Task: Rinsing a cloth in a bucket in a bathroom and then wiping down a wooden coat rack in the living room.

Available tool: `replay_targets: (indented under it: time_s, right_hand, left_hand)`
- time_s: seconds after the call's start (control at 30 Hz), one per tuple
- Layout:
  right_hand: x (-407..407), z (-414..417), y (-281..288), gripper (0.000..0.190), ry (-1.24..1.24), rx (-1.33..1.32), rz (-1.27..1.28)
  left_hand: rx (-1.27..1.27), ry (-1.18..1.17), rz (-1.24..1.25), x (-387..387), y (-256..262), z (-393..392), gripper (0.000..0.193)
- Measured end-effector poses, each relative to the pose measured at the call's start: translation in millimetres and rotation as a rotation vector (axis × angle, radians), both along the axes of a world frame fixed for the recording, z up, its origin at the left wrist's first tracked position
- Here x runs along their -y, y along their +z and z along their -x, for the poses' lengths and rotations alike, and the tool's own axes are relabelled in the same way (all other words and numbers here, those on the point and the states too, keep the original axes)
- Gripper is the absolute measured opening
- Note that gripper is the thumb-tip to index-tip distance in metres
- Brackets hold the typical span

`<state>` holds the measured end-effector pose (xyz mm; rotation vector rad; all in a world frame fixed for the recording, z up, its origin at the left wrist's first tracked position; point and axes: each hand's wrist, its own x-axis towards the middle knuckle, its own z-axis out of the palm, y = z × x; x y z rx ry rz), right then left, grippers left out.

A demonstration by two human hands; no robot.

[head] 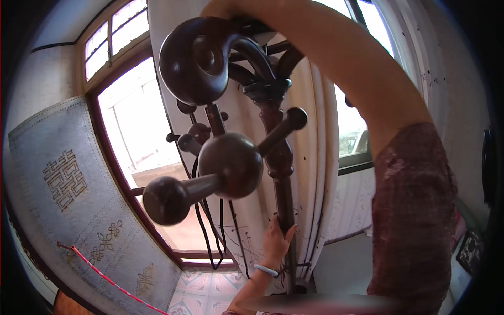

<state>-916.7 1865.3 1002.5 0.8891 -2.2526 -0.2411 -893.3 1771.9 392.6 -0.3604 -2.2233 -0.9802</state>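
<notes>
A dark wooden coat rack (283,193) stands tilted before me, its turned pole topped by curved arms. A large scroll-shaped end (193,59) and a round knob with ball-tipped pegs (232,165) are closest to the camera. My left hand (275,242), with a pale bangle (266,270) at the wrist, grips the lower pole. Over the top of the rack reaches my right arm, in a dark reddish sleeve (411,220). Only part of my right hand (218,8) shows at the upper edge, above the scroll; its fingers are hidden.
Dark cords (214,236) hang from the rack. Behind it are a pale curtain (311,157) and a glazed door (134,118). An embroidered cloth (59,165) hangs at left, near a red-and-white cord (114,287). Patterned tiles (204,287) cover the floor.
</notes>
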Motion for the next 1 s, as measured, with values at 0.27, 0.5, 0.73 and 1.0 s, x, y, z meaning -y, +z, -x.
replay_targets:
  time_s: [0.27, 0.5, 0.73, 1.0]
  right_hand:
    - [-50, -104, -86, 0.044, 0.089, 0.09, -0.039]
    - [-78, -69, -166, 0.041, 0.476, 0.166, 0.644]
    - [1, -31, -251, 0.048, 0.285, -0.825, 1.322]
    - [29, -4, -394, 0.082, -0.089, -0.392, 0.837]
  left_hand:
    - [-0.014, 0.081, 0.029, 6, -9, 1, 0.062]
    - [-0.052, 0.044, -0.039, 9, -10, 8, 0.057]
    - [-0.126, 0.029, -0.023, 3, -13, 3, 0.054]
    - [-0.129, 0.011, -0.054, 8, -13, 16, 0.058]
